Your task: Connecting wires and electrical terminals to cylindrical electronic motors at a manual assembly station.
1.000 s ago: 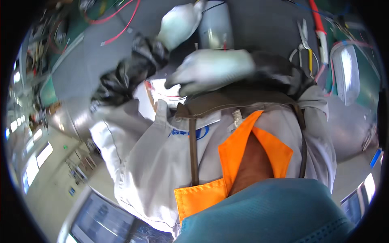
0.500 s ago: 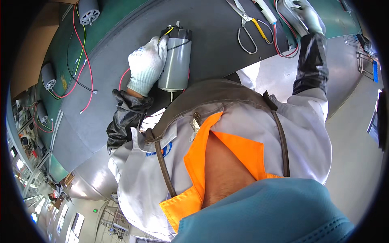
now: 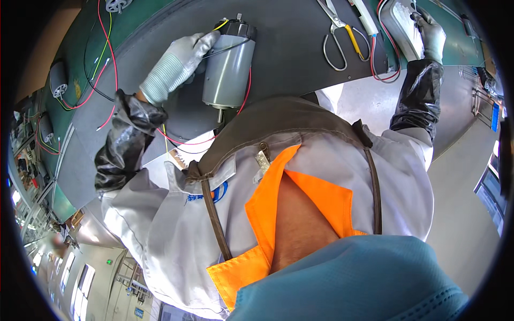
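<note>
Just beyond the brown apron (image 3: 278, 125), a grey cylindrical motor (image 3: 229, 72) lies on the dark mat (image 3: 292, 56), shaft toward the body. The gloved left hand (image 3: 184, 56) rests bent fingers at its black end; beyond the scissors (image 3: 335, 22), the right hand (image 3: 431, 36) meets a pale container (image 3: 402, 33). Whether either hand grips, I cannot tell.

Green bench (image 3: 461, 48), dark mat (image 3: 289, 59) bearing a grey motor (image 3: 229, 72) and scissors (image 3: 337, 23), smaller motors (image 3: 58, 79) at left

floor (image 3: 450, 208): pale grey | windows (image 3: 82, 291): bright, lower left | sign (image 3: 109, 262): small, green | worktop (image 3: 300, 59): dark grey and green
</note>
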Demonstrator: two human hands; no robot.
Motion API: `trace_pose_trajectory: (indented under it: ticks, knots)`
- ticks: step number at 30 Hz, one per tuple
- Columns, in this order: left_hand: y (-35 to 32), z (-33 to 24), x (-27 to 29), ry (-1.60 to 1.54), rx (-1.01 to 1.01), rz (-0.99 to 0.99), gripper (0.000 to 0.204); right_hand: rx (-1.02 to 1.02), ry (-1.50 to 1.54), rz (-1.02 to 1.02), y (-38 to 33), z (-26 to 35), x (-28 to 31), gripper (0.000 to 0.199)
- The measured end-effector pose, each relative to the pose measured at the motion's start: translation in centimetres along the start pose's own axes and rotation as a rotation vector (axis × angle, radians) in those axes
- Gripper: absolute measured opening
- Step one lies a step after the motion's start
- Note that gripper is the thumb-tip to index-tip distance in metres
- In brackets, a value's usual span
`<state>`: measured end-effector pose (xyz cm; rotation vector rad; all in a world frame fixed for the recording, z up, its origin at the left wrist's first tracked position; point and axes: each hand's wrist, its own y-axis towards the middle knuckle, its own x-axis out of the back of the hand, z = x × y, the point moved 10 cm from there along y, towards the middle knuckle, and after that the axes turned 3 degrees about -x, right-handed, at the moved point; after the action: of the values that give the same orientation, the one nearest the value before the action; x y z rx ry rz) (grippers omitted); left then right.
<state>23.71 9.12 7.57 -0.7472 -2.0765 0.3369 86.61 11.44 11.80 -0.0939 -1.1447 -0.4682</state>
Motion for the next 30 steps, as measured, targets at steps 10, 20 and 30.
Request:
trace_pose_trajectory:
  ticks: [10,20,30]
  knots:
    - [-0.5,-0.9,0.7,-0.044,0.116,0.222,0.068,0.004,-0.044,-0.195,-2.7,4.3,3.7,0.036]
    - [-0.6,-1.6,1.3,-0.209,-0.019,0.293,0.06,-0.083,0.286,0.039,-4.3,10.0,0.1,0.024]
    - [-2.1,-6.5,1.9,-0.079,-0.845,0.269,0.059,-0.062,0.557,0.604,-15.3,21.6,-12.1,0.008]
